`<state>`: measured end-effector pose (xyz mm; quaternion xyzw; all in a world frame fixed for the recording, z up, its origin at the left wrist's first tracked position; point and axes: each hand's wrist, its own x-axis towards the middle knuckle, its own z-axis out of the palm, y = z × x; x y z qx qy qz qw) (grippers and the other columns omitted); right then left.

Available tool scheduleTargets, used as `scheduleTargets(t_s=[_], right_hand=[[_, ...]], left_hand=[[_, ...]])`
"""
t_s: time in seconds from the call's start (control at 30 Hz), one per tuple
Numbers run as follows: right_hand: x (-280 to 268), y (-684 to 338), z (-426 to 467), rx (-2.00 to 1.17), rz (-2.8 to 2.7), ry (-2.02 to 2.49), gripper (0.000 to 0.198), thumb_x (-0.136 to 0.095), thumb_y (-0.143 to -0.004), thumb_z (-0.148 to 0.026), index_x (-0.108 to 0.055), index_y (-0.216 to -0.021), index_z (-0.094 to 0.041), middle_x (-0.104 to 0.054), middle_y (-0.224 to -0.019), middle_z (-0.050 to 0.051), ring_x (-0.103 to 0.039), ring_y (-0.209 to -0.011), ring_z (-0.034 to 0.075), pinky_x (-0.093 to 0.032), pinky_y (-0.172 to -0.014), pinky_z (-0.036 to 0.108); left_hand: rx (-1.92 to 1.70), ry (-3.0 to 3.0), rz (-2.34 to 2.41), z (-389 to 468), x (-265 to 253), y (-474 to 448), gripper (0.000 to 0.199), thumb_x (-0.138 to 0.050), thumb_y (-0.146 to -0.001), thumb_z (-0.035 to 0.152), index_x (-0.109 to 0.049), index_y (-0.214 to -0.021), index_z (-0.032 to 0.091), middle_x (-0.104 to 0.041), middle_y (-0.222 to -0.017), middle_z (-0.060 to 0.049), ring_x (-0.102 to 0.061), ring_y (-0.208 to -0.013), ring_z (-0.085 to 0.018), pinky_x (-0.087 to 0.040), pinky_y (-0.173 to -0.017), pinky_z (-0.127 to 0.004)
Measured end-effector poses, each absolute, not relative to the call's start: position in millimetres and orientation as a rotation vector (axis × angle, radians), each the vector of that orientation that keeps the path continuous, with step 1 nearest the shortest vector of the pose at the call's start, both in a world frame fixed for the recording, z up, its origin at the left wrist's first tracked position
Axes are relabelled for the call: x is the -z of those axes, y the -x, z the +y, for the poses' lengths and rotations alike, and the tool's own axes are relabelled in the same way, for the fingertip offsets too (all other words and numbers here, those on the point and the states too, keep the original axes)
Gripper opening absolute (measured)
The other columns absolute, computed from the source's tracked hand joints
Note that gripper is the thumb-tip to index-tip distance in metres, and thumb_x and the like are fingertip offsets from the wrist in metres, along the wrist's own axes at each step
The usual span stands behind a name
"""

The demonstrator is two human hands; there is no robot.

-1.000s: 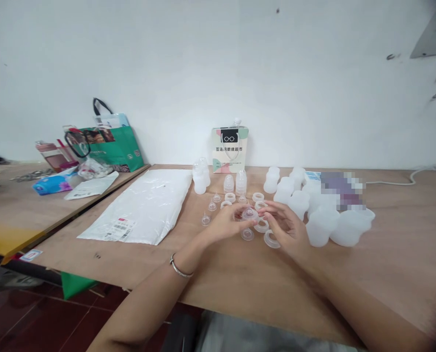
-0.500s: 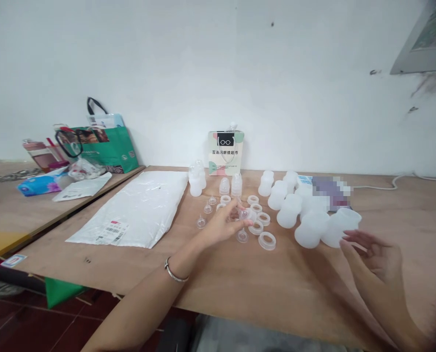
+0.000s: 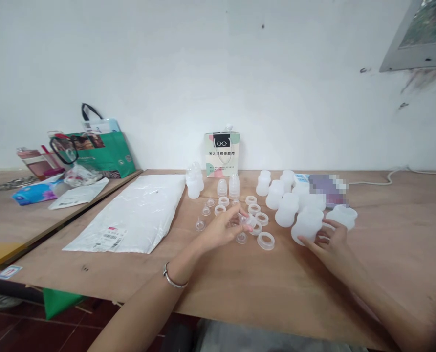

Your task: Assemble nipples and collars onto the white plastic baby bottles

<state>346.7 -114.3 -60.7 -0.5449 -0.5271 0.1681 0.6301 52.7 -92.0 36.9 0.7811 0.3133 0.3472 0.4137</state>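
My left hand [image 3: 221,229] pinches a clear baby bottle nipple seated in a translucent collar ring [image 3: 250,221], a little above the table. The thumb and fingers of my right hand [image 3: 333,248] curl round the lower right side of a frosted white baby bottle [image 3: 308,221]. Just right of that bottle is another bottle [image 3: 342,215], partly behind my fingers. Loose collar rings [image 3: 266,240] lie near my left hand, with several clear nipples [image 3: 200,224] to their left. Further bottles [image 3: 286,209] stand in rows behind my right hand.
Bottles topped with clear caps [image 3: 234,186] stand at the back, before a paper bag [image 3: 222,155] against the wall. A white plastic mailer [image 3: 130,210] covers the table's left part. Beyond a gap, another table holds a green bag [image 3: 115,151] and a tissue pack [image 3: 38,190].
My right hand has moved left and forward, from beside the rightmost bottle to the one left of it. The left hand still holds the nipple and ring, now tilted slightly. The view has shifted a little.
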Motion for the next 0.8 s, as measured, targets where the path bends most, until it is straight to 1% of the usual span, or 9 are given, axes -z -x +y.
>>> scheduleTargets(t_s=[0.07, 0.17, 0.23, 0.3, 0.33, 0.4, 0.5, 0.6, 0.8], right_hand=[[62, -347, -114, -0.430, -1.270, 1.369, 0.067, -0.077, -0.055, -0.037, -0.038, -0.108, -0.023, -0.062, -0.081, 0.007, -0.063, -0.067, 0.024, -0.054, -0.057, 0.037], [54, -338, -124, -0.436, -1.361, 1.423, 0.060, -0.072, -0.061, -0.039, -0.038, -0.107, -0.023, -0.060, -0.096, 0.010, -0.062, -0.086, 0.028, -0.054, -0.069, 0.044], [43, -325, -137, -0.421, -1.426, 1.348, 0.050, -0.068, -0.066, -0.038, -0.041, -0.106, -0.024, -0.056, -0.107, 0.011, -0.059, -0.097, 0.028, -0.053, -0.076, 0.042], [32, -310, -147, -0.387, -1.531, 1.289, 0.045, -0.064, -0.069, -0.035, -0.042, -0.107, -0.024, -0.054, -0.109, 0.010, -0.057, -0.100, 0.026, -0.053, -0.078, 0.040], [26, -304, -150, -0.337, -1.606, 1.286, 0.045, -0.063, -0.070, -0.034, -0.043, -0.108, -0.024, -0.054, -0.109, 0.010, -0.057, -0.098, 0.026, -0.053, -0.077, 0.039], [17, -292, -149, -0.194, -1.798, 1.291, 0.043, -0.062, -0.070, -0.032, -0.045, -0.108, -0.023, -0.053, -0.104, 0.009, -0.057, -0.095, 0.026, -0.052, -0.076, 0.039], [6, -281, -136, -0.031, -1.971, 1.236, 0.042, -0.059, -0.073, -0.031, -0.046, -0.112, -0.021, -0.051, -0.103, 0.008, -0.055, -0.096, 0.025, -0.048, -0.081, 0.040], [-2, -273, -124, -0.032, -2.018, 1.185, 0.043, -0.056, -0.076, -0.030, -0.045, -0.117, -0.022, -0.049, -0.107, 0.008, -0.053, -0.100, 0.024, -0.045, -0.086, 0.038], [-2, -262, -119, 0.085, -1.995, 1.125, 0.042, -0.053, -0.080, -0.028, -0.044, -0.121, -0.024, -0.046, -0.105, 0.008, -0.051, -0.098, 0.022, -0.045, -0.085, 0.037]], left_hand=[[-0.889, -1.954, 0.807, -92, -36, -52, 0.026, -0.060, -0.074, 0.037, -0.049, -0.090, 0.020, -0.060, -0.084, -0.001, -0.059, -0.083, -0.014, -0.045, -0.076, -0.029], [-0.912, -1.928, 0.798, -94, -38, -51, 0.029, -0.062, -0.073, 0.036, -0.050, -0.094, 0.021, -0.059, -0.090, -0.002, -0.058, -0.085, -0.014, -0.044, -0.078, -0.030], [-0.944, -1.909, 0.807, -94, -40, -52, 0.041, -0.066, -0.069, 0.035, -0.050, -0.105, 0.024, -0.057, -0.091, -0.001, -0.056, -0.086, -0.014, -0.044, -0.078, -0.030], [-0.967, -1.853, 0.809, -93, -41, -53, 0.056, -0.068, -0.067, 0.034, -0.045, -0.117, 0.027, -0.056, -0.084, 0.001, -0.055, -0.082, -0.013, -0.043, -0.076, -0.029], [-0.969, -1.806, 0.800, -92, -40, -53, 0.058, -0.068, -0.068, 0.034, -0.043, -0.120, 0.027, -0.055, -0.080, 0.002, -0.054, -0.079, -0.012, -0.043, -0.074, -0.029], [-0.975, -1.691, 0.748, -88, -39, -55, 0.051, -0.066, -0.070, 0.035, -0.048, -0.115, 0.022, -0.056, -0.076, 0.001, -0.054, -0.075, -0.011, -0.044, -0.073, -0.028], [-1.039, -1.550, 0.652, -82, -37, -57, 0.040, -0.067, -0.069, 0.033, -0.054, -0.102, 0.016, -0.060, -0.087, -0.004, -0.056, -0.082, -0.013, -0.044, -0.077, -0.029], [-1.089, -1.522, 0.635, -78, -36, -57, 0.038, -0.069, -0.066, 0.031, -0.055, -0.098, 0.016, -0.061, -0.096, -0.006, -0.056, -0.087, -0.014, -0.044, -0.079, -0.030], [-1.167, -1.468, 0.691, -74, -32, -58, 0.034, -0.072, -0.063, 0.032, -0.056, -0.088, 0.015, -0.061, -0.089, -0.004, -0.056, -0.082, -0.013, -0.044, -0.076, -0.028]])
